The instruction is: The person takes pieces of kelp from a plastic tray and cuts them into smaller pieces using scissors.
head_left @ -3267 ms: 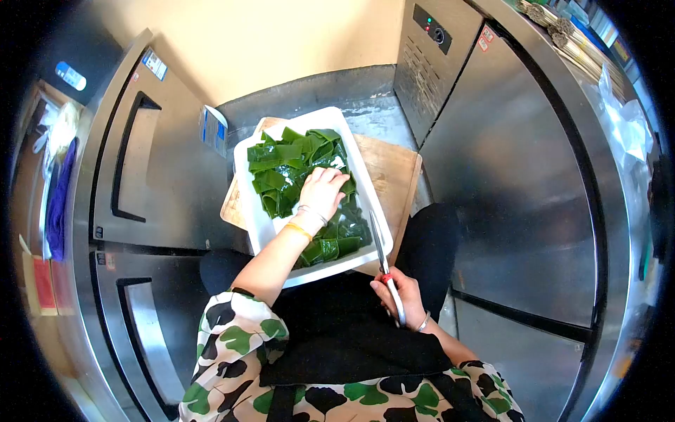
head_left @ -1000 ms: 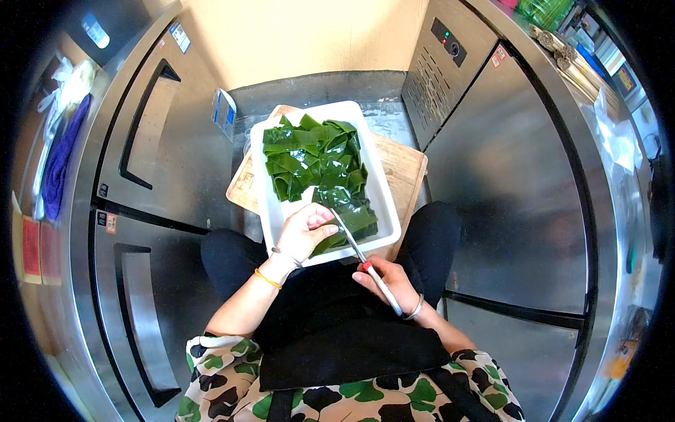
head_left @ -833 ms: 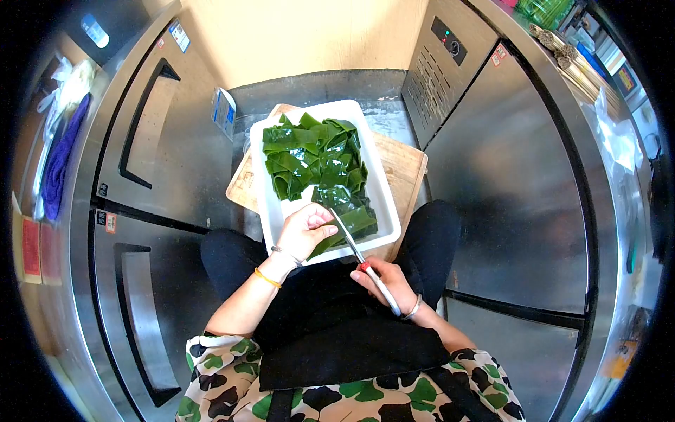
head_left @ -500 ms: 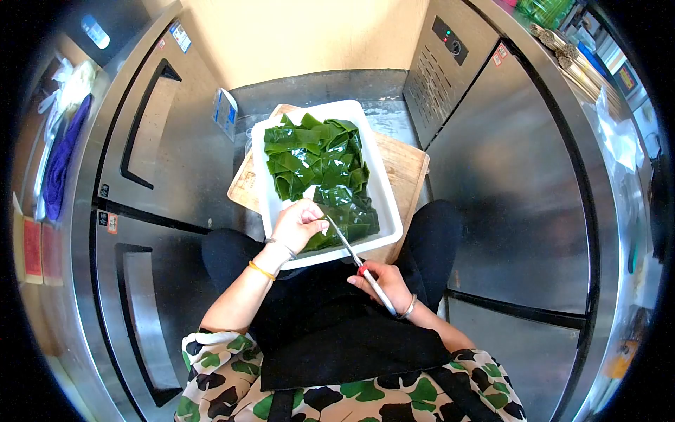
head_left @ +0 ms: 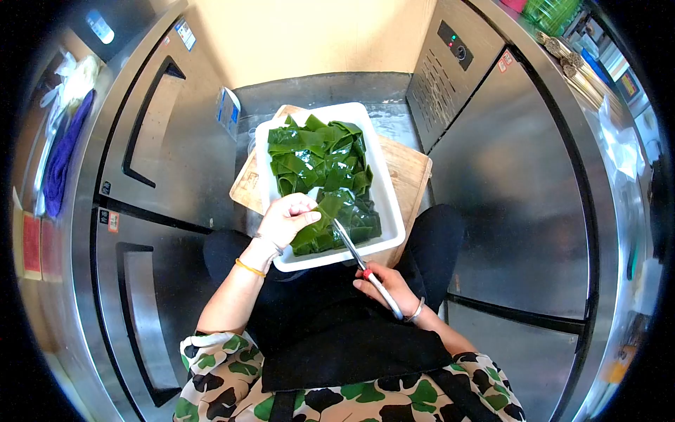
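Note:
A white plastic tray [head_left: 390, 218] holds a pile of glossy, wet, dark green kelp pieces [head_left: 320, 158], flat and folded over one another. My left hand [head_left: 285, 219] is closed in a pinch over the tray's near left side, with the edge of a kelp sheet [head_left: 325, 211] between thumb and fingers. My right hand [head_left: 388, 287] is wrapped round the pale handles of a pair of scissors [head_left: 349, 243] with red at the pivot. The metal blades point up and left, their tips close over the kelp beside my left fingers.
Beneath the tray lies a wooden board [head_left: 402, 165], between my knees. Steel cabinets with doors stand close on the left [head_left: 176, 148] and right [head_left: 506, 176]. Bundles of thin sticks [head_left: 580, 70] lie on the right counter, and a purple cloth [head_left: 67, 162] hangs at the left.
My left hand has shifted slightly left and up, away from the scissors' tips. The scissors have moved slightly right and down. Both hands keep their hold.

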Demonstrator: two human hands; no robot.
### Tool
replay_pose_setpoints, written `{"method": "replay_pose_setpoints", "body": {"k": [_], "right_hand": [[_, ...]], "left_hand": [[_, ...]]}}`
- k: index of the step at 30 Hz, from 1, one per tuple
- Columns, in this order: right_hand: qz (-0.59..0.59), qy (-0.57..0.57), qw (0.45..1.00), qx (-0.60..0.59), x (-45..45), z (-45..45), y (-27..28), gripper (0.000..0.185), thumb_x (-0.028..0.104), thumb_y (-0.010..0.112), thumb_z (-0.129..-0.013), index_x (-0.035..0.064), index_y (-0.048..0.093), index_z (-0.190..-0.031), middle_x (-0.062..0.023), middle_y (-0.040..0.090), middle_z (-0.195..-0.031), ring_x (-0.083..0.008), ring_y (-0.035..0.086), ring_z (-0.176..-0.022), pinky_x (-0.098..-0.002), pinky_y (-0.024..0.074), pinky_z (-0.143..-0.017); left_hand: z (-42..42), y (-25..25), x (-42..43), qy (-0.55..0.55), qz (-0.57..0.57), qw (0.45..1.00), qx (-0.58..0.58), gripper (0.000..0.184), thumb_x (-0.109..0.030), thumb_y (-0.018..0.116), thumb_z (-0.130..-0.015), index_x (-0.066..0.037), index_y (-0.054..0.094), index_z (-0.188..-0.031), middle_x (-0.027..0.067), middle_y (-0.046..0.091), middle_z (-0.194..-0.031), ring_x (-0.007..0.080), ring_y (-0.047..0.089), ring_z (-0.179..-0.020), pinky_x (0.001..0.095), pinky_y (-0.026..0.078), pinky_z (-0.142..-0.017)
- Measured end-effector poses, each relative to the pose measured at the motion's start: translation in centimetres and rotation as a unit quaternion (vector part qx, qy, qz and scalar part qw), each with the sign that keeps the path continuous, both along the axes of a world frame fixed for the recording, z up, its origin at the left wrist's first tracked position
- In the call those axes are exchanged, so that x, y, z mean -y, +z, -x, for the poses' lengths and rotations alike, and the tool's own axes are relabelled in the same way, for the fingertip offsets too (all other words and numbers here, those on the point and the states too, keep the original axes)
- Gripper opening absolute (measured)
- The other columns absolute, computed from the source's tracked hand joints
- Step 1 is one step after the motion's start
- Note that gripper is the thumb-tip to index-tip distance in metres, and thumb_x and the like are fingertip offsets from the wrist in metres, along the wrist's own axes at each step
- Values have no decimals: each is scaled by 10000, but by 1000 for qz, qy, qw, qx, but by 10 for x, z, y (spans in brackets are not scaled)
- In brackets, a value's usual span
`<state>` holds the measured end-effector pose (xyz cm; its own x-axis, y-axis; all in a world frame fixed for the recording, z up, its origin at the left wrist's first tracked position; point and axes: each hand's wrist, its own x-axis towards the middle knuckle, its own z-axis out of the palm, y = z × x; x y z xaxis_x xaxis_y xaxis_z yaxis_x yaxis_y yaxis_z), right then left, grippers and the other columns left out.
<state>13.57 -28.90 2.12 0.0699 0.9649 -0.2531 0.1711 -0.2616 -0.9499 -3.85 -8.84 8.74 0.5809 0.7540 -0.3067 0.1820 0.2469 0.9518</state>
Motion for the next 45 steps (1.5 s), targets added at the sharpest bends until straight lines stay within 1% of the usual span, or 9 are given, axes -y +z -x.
{"method": "replay_pose_setpoints", "body": {"k": [8,12,14,19,23,25,28,33,45], "right_hand": [[-73,13,995,66,-11,4,8,304,309,715,-848,35,593,-896,-85,558,-681,-121,500,-610,-287,455,-581],[-53,-8,996,65,-12,5,9,312,311,735,-831,34,591,-847,-88,534,-620,-126,473,-553,-286,440,-537],[-48,-15,997,53,-11,3,9,317,313,743,-823,34,595,-838,-84,529,-601,-128,472,-535,-283,438,-524],[-71,4,993,93,-4,-1,4,303,291,760,-811,33,605,-839,-51,540,-588,-112,481,-516,-272,438,-504],[-45,6,997,67,-1,3,3,289,271,756,-816,31,600,-856,-55,548,-607,-114,490,-535,-266,444,-520],[-50,-26,998,16,-1,4,3,286,258,749,-822,28,591,-888,-65,561,-652,-113,508,-575,-260,451,-553],[-58,-13,998,17,-2,3,4,306,276,728,-840,23,578,-924,-84,566,-716,-129,528,-634,-275,463,-599],[-44,5,999,20,-8,7,10,341,339,690,-866,26,567,-919,-86,542,-720,-139,508,-647,-281,457,-623],[-16,-10,1000,-1,-23,11,24,368,378,664,-885,32,541,-868,-63,499,-669,-131,455,-627,-282,428,-589]], "left_hand": [[2,-58,-6,-84,-66,994,26,212,28,736,-773,-34,548,-850,5,632,-773,60,595,-729,208,483,-674],[-4,-50,3,-66,-24,997,37,267,33,742,-762,-39,508,-868,11,628,-754,66,596,-723,221,484,-670],[-9,-20,7,-86,-66,992,-63,301,39,741,-757,-43,490,-902,15,622,-736,72,599,-721,236,485,-673],[2,-33,-5,-113,-183,971,-101,286,24,721,-780,-41,530,-982,2,607,-747,71,575,-695,241,475,-668],[10,-3,-7,-10,-90,994,-62,263,-59,543,-941,-58,591,-1200,-28,549,-818,48,529,-690,204,495,-600],[15,6,-14,47,-22,999,-14,284,-64,553,-939,-40,572,-1222,17,594,-917,90,594,-755,245,552,-683],[26,-22,-18,98,11,991,93,283,-45,540,-940,-13,558,-1221,98,620,-1097,190,642,-932,329,569,-822],[19,-52,8,167,184,912,327,228,39,538,-908,-12,588,-1125,113,629,-1098,225,633,-1011,380,564,-873],[-1,-29,52,144,121,969,163,309,49,563,-890,-50,572,-1182,63,659,-1034,133,649,-874,280,569,-744]]}}
